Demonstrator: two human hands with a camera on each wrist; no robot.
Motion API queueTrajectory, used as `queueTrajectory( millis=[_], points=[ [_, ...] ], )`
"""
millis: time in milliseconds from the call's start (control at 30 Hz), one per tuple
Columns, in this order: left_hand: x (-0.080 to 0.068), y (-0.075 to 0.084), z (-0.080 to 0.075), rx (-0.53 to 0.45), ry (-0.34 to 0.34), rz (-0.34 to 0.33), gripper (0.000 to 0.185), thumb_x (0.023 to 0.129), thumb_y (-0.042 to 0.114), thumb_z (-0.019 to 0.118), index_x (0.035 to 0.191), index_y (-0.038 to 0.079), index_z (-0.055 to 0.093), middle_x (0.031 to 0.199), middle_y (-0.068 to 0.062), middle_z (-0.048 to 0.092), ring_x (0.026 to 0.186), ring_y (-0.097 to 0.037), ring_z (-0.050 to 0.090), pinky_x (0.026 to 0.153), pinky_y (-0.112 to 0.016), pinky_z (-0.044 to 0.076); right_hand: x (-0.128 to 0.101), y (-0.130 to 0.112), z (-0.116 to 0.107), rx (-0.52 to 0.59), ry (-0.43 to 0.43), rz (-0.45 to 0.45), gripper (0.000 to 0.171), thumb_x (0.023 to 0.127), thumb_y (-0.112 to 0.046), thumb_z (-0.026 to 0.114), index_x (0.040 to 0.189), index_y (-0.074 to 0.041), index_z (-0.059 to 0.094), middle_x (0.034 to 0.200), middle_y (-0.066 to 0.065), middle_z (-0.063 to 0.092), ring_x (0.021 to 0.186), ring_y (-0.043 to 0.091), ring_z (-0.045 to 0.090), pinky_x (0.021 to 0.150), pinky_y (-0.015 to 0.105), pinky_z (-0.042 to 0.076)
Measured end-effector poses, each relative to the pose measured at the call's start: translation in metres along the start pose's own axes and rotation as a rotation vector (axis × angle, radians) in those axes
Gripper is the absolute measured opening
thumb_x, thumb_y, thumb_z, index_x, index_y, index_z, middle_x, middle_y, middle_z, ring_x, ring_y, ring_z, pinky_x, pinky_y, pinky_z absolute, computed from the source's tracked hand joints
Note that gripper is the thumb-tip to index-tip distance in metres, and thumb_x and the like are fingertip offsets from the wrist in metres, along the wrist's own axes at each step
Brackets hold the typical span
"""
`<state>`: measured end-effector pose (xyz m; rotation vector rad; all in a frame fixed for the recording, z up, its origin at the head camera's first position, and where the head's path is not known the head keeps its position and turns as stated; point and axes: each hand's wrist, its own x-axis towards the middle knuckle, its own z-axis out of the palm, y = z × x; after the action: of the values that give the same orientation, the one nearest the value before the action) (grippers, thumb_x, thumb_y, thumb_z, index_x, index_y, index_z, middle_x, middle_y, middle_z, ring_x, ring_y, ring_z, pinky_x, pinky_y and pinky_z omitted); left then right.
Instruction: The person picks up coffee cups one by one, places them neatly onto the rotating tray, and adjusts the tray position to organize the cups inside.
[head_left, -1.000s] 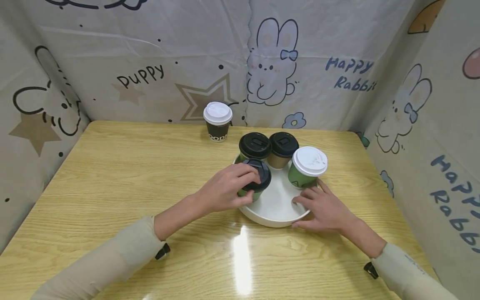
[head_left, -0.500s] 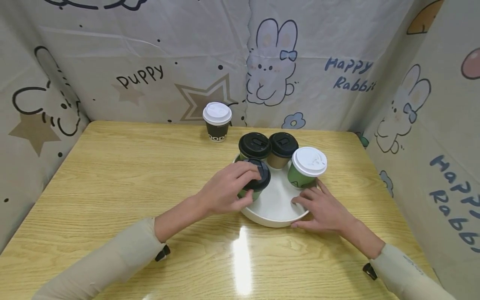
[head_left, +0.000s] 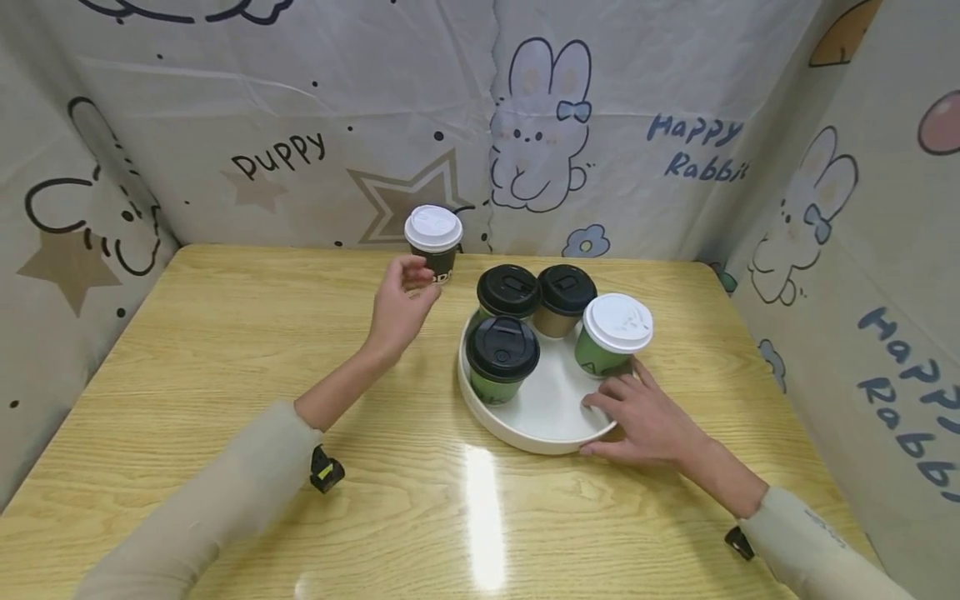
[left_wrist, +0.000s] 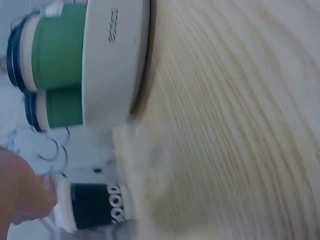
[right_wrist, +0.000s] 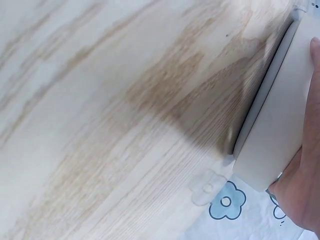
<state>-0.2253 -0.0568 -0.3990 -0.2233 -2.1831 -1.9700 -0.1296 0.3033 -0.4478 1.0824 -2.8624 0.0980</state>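
A: Item one, left hand [head_left: 397, 304]. Position?

B: Raised over the table [head_left: 225, 350], just short of the black cup [head_left: 435, 242] at the back edge. Fingers loosely curled, thumb and forefinger apart in a narrow gap, holding nothing. The left wrist view shows a fingertip close to the cup's white lid; whether it touches, I cannot tell.

A: Item two, right hand [head_left: 645, 421].

B: On the tray [head_left: 525, 429] at its near right rim. Thumb below the wall, fingers laid over the rim and inside, so it grips the rim lightly.

A: Item three, tray contents.

B: Four lidded cups, all upright. Front left: green cup [head_left: 501, 362], black lid. Back left: second green cup [head_left: 508, 293], black lid. Back right: tan cup [head_left: 564, 298], black lid. Right: green cup with white lid [head_left: 615, 333], just beside the right fingers. What the cups hold is hidden by the lids. Bare floor remains at the tray's near side.

A: Item four, risks.

B: Judged only. The black cup stands alone near the backdrop; a grip taken high on the lid could pop it off or tip the cup. Carrying it in low could knock the back cups. The right fingers crowd the white-lidded cup and could nudge it.
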Motion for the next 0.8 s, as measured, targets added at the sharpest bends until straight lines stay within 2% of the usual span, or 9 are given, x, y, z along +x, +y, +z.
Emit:
queueTrajectory(
  millis=[100, 200, 533, 633, 800],
  points=[
    [0.007, -0.009, -0.003, 0.019, -0.055, -0.184, 0.057, 0.092, 0.006, 0.064, 0.141, -0.003, 0.037, 0.131, -0.022, 0.050, 0.118, -0.031, 0.053, 0.098, -0.038, 0.048, -0.001, -0.001, 0.001, 0.001, 0.006, -0.002, 0.068, 0.082, -0.076, 0.059, 0.112, -0.016, 0.070, 0.106, 0.004, 0.062, 0.107, 0.029, 0.057, 0.116, 0.062, 0.012],
    [0.012, -0.016, -0.005, 0.037, -0.059, -0.269, 0.064, 0.092, 0.009, 0.067, 0.145, -0.001, 0.033, 0.135, -0.021, 0.046, 0.121, -0.032, 0.051, 0.098, -0.041, 0.048, -0.001, -0.002, 0.002, 0.006, 0.010, 0.000, 0.068, 0.082, -0.076, 0.059, 0.113, -0.015, 0.069, 0.107, 0.004, 0.062, 0.107, 0.029, 0.057, 0.116, 0.062, 0.011],
    [0.040, -0.037, -0.012, 0.055, 0.085, -0.345, 0.068, 0.089, 0.014, 0.073, 0.144, 0.004, 0.034, 0.136, -0.018, 0.046, 0.116, -0.029, 0.048, 0.095, -0.038, 0.045, 0.000, -0.006, 0.002, 0.026, 0.012, 0.016, 0.068, 0.082, -0.075, 0.060, 0.113, -0.015, 0.069, 0.108, 0.005, 0.062, 0.111, 0.029, 0.056, 0.116, 0.062, 0.011],
    [0.047, -0.039, -0.013, 0.049, 0.092, -0.353, 0.073, 0.089, 0.017, 0.074, 0.146, 0.007, 0.031, 0.139, -0.019, 0.043, 0.120, -0.030, 0.046, 0.098, -0.039, 0.045, 0.001, -0.006, 0.002, 0.029, 0.011, 0.019, 0.067, 0.083, -0.075, 0.060, 0.113, -0.015, 0.069, 0.108, 0.004, 0.062, 0.112, 0.029, 0.055, 0.116, 0.062, 0.011],
    [0.055, -0.038, -0.011, 0.024, 0.067, -0.343, 0.083, 0.088, 0.018, 0.077, 0.151, 0.010, 0.023, 0.145, -0.021, 0.037, 0.125, -0.032, 0.046, 0.102, -0.041, 0.045, 0.000, -0.007, 0.002, 0.022, 0.012, 0.025, 0.067, 0.082, -0.075, 0.060, 0.113, -0.016, 0.069, 0.108, 0.004, 0.062, 0.111, 0.029, 0.056, 0.117, 0.062, 0.011]
  ],
)
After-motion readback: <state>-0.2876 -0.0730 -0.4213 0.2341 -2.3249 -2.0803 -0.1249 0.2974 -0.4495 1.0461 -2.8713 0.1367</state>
